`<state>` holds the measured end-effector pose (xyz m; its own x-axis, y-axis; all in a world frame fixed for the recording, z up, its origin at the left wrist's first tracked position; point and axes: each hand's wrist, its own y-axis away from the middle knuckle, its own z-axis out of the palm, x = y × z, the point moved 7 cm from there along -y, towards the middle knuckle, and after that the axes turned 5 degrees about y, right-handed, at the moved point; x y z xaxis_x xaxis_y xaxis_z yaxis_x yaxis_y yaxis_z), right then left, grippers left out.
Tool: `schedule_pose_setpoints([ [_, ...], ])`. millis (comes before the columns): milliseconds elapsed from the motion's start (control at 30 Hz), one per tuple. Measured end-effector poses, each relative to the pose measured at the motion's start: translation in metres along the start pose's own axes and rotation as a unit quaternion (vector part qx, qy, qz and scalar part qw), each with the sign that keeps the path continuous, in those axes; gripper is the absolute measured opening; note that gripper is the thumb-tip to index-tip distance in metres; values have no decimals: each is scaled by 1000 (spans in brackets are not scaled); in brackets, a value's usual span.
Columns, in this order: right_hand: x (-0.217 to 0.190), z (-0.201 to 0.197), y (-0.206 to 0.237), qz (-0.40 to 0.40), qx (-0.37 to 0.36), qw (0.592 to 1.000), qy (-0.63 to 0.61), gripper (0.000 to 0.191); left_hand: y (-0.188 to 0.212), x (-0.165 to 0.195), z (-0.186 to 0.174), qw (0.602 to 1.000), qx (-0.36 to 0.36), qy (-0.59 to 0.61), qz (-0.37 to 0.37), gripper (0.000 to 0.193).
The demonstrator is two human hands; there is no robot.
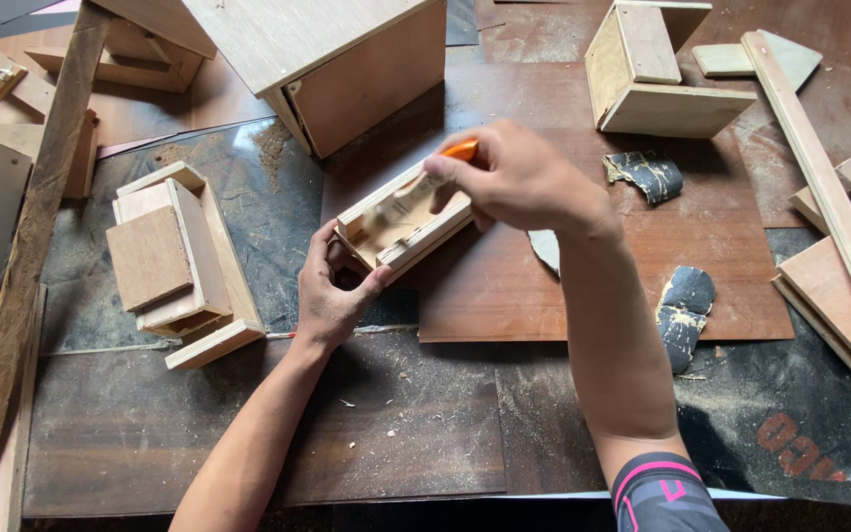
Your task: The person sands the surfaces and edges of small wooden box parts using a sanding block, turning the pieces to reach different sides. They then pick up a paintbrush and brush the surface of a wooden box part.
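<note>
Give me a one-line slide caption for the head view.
Left hand steadies a small wooden box while right hand works an orange-handled brush inside it.

The small open box (pixel 404 225) near the middle of the frame is pale raw plywood, matt and unvarnished. The brush (pixel 425 182) over it has an orange handle that looks like glossy plastic and blurred pale bristles. The tabletop (pixel 248 433) is dark, worn board, dull and dusted with sawdust; a reddish-brown panel (pixel 583 286) on it looks smoother. Scraps of black sandpaper (pixel 684 305) at the right are rough and torn. The plank (pixel 27 256) at the left is coarse, weathered wood.
</note>
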<state>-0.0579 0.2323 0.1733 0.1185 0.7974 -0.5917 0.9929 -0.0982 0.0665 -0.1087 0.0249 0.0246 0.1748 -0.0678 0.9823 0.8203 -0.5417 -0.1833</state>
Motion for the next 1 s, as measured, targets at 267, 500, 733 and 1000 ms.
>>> schedule_pose_setpoints([
  [267,6,9,-3,-20,2,997,70,40,1,11,3,993,-11,-91,67,93],
  [500,2,-10,6,112,133,979,102,27,0,9,5,995,-9,-95,31,96],
  [733,-9,-10,12,26,127,990,55,26,2,16,8,992,-29,-100,72,98],
  [1000,-9,-9,17,20,76,996,52,23,4,15,10,990,-30,-96,97,99],
])
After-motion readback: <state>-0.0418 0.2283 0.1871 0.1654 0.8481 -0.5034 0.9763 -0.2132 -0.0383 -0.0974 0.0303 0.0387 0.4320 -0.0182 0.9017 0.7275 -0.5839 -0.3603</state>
